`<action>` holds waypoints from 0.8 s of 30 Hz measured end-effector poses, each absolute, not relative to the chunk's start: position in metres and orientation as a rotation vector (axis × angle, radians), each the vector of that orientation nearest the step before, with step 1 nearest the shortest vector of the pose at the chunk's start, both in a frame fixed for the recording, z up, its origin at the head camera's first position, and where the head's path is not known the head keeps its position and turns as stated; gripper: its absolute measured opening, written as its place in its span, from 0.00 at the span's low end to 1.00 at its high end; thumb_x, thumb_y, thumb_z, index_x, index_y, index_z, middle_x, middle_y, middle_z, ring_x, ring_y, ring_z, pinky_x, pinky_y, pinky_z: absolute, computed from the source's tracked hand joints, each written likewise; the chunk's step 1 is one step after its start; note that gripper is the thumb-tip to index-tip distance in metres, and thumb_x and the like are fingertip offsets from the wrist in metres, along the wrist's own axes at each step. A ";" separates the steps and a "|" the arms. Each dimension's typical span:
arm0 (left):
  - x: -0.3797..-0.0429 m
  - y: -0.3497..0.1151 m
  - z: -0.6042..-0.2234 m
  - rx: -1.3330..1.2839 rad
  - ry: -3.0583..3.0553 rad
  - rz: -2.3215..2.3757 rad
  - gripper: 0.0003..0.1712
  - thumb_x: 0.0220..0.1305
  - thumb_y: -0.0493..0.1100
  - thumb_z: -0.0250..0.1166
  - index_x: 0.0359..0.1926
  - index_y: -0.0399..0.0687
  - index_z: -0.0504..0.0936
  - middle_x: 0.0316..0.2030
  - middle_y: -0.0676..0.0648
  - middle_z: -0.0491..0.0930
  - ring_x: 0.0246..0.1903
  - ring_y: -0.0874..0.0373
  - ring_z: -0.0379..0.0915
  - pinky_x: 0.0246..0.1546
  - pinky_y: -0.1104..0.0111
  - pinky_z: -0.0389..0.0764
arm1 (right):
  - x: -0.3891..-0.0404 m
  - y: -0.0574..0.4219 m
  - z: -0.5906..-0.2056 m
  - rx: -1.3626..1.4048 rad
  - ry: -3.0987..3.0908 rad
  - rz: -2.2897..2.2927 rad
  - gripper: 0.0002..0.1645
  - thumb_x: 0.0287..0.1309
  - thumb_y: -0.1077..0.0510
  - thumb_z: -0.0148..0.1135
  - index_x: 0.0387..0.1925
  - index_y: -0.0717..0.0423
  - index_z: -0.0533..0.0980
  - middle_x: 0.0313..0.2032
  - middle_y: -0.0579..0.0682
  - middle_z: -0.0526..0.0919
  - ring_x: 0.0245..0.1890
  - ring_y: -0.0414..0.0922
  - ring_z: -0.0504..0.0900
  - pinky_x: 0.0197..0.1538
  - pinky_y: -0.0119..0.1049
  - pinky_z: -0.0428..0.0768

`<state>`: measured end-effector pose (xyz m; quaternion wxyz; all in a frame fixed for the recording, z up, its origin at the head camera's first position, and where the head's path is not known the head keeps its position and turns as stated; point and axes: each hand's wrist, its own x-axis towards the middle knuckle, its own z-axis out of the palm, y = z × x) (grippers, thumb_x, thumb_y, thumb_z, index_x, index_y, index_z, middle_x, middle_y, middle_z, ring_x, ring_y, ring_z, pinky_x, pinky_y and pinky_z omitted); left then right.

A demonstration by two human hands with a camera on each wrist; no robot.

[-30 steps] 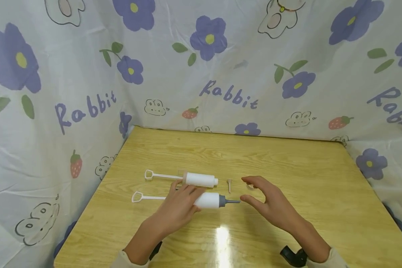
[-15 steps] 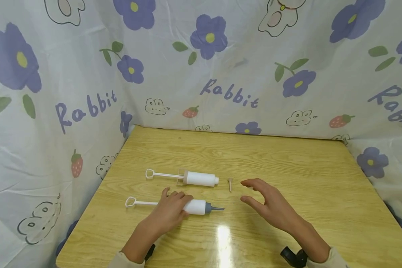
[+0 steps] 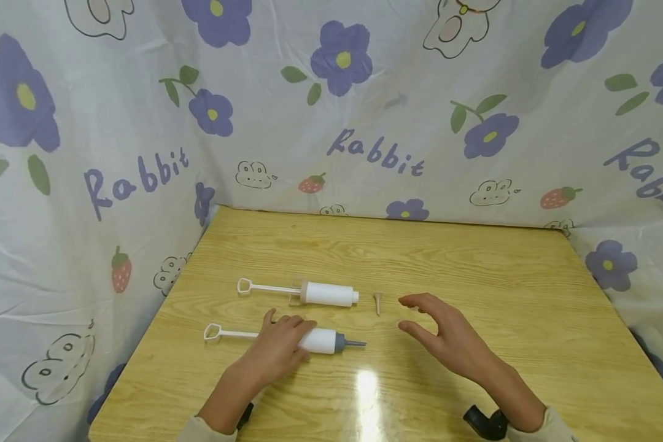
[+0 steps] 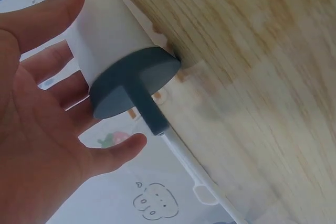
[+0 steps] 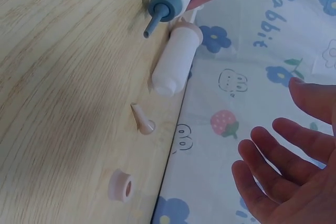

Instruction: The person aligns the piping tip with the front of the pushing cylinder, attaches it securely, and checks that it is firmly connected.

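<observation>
Left grip curled round the white barrel of the grey-tipped syringe, low over the counter, and whether the barrel touches down I can't tell. The long axis runs crosswise: grey nozzle out to the right of the grip, slightly nearer the person, looped white handle out to the left. Right grip, well apart to the right, thumb and fingers spread, holding nothing. Just beyond the left grip lies a second syringe, nearly parallel, with a small tapered piece to its right. The left wrist view gives us the dark rear collar the hand covers in the head view; the right wrist view picks out a pinkish ring, farther along past the tapered piece, that I can't make out from the head.
</observation>
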<state>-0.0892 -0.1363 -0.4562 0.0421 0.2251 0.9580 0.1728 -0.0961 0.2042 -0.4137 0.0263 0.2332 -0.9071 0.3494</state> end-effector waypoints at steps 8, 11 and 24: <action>-0.095 -0.127 -0.428 0.745 3.005 0.567 0.33 0.67 0.54 0.71 0.68 0.47 0.77 0.64 0.44 0.79 0.67 0.43 0.73 0.74 0.32 0.50 | -0.109 0.217 -0.405 0.669 -2.806 1.018 0.26 0.73 0.45 0.62 0.66 0.50 0.75 0.61 0.51 0.81 0.59 0.53 0.82 0.55 0.55 0.83; -0.103 -0.113 -0.411 0.886 3.065 0.564 0.28 0.68 0.50 0.71 0.66 0.49 0.79 0.61 0.46 0.81 0.64 0.45 0.75 0.73 0.34 0.57 | -0.118 0.222 -0.403 0.621 -2.827 0.971 0.28 0.73 0.47 0.62 0.67 0.55 0.74 0.63 0.56 0.80 0.59 0.56 0.82 0.56 0.57 0.82; -0.163 -0.021 -0.409 1.116 2.968 -0.110 0.23 0.72 0.42 0.67 0.65 0.59 0.80 0.61 0.53 0.80 0.63 0.54 0.76 0.68 0.51 0.74 | -0.157 0.220 -0.425 0.494 -3.071 0.771 0.30 0.72 0.49 0.63 0.66 0.63 0.74 0.61 0.66 0.78 0.52 0.61 0.84 0.46 0.53 0.86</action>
